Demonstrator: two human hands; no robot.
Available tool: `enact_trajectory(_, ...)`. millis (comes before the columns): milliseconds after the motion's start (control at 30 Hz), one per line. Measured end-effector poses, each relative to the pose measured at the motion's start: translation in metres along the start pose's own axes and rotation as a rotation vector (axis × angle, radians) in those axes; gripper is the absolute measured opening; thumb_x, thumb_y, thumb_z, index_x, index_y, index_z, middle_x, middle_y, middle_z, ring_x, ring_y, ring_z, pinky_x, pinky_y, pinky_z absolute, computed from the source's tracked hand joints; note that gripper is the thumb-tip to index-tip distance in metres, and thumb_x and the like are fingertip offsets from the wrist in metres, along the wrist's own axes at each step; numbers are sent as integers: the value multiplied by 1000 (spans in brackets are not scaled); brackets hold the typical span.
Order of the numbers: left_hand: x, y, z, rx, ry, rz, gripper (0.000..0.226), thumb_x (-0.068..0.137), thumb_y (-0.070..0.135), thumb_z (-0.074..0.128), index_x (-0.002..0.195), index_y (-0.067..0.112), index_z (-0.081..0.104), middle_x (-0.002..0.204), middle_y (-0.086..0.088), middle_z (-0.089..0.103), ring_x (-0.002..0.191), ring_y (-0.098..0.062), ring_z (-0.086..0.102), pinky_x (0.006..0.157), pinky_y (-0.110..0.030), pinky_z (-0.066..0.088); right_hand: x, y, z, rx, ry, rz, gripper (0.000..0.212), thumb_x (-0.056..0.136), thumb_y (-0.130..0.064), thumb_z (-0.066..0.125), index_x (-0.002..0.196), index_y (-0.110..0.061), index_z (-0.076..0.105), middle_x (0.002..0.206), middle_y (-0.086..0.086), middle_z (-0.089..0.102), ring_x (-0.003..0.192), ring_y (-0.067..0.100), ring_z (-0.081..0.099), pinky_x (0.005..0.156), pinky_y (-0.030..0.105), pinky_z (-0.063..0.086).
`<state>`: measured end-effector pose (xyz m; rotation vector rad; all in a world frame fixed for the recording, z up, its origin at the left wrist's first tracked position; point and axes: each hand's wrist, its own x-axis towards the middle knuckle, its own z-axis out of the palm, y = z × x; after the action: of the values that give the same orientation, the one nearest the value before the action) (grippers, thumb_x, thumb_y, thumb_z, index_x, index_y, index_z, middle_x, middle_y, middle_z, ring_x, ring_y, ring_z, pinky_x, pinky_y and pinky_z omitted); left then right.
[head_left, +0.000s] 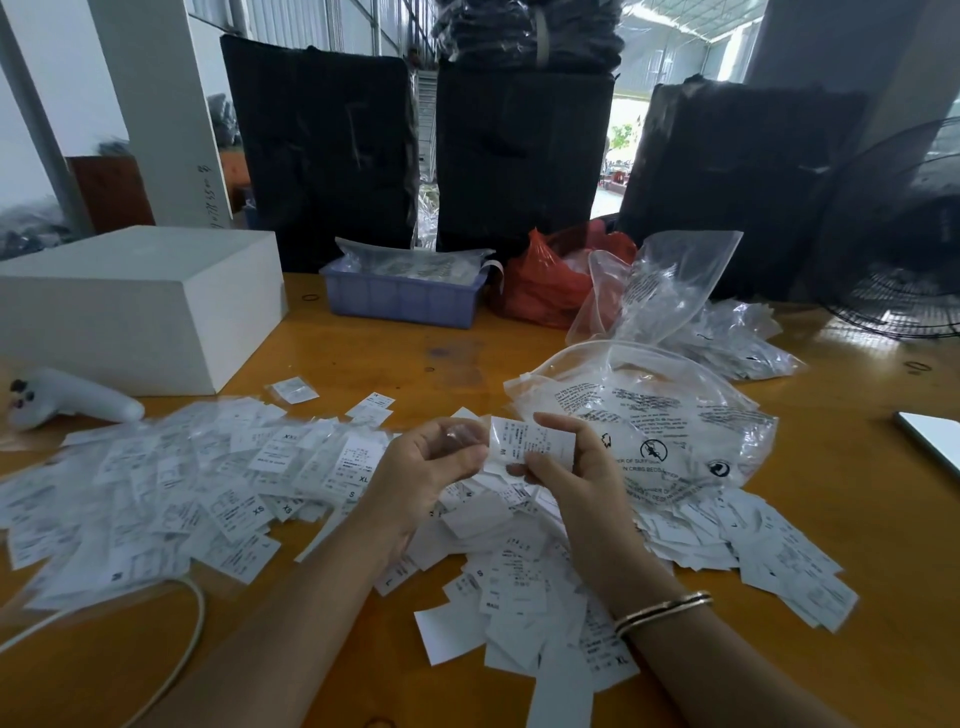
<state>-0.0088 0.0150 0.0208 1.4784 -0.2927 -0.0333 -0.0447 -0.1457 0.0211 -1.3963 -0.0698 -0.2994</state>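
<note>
Far left on the orange wooden worktop (363, 364) lies a white handheld plastic tool (72, 400), just in front of the big white rectangular box (130, 306). Nearer than the box and to its right spreads a heap of white size labels in small clear sleeves (182, 493) (XS, S and XL can be read). Right of the box and nearer the camera, the left hand (436, 462) is curled, its fingers (467, 454) pinching a small clear plastic sleeve (460, 434). Touching it on the right is the white printed paper label marked M (530, 441), held up off the worktop. The right hand (576, 467) pinches it, with fingers (561, 423) bent over its top edge and the thumb at the bottom. Below both hands lies a pile of loose white paper labels (519, 571). Farthest right from the box sits a large clear plastic bag with black warning print (675, 431).
</note>
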Motion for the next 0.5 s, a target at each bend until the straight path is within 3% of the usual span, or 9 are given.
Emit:
enact_trajectory(167,-1,-1,0,43,2,-18,13,83,12,70,87,24,72,84,7,74,77,-8,70,65,-14,52,0,-4,-3,-148,-65,-27,24,84,9,55,95,-11,61,78,7,66,63,13,64,62,24,55)
enact_trajectory(300,0,-2,1,221,-33,-27,8,83,19,70,83,27,68,76,15,73,71,-2,67,63,-14,51,0,-4,-5,-256,-119,-19,27,85,7,53,96,-16,61,68,0,65,60,13,61,64,39,53)
enact_trajectory(400,0,-2,1,285,-88,-42,13,82,19,72,86,32,69,73,16,72,67,1,66,60,-13,49,-2,-2,-2,-371,-168,-44,34,89,1,53,109,-26,56,70,-1,62,56,3,57,54,20,48)
enact_trajectory(500,0,-1,0,226,-43,-41,14,82,14,71,86,27,71,72,12,73,61,0,64,57,-12,49,0,-1,-1,-291,-110,-82,33,92,-5,53,117,-27,48,87,4,59,62,5,59,57,19,49)
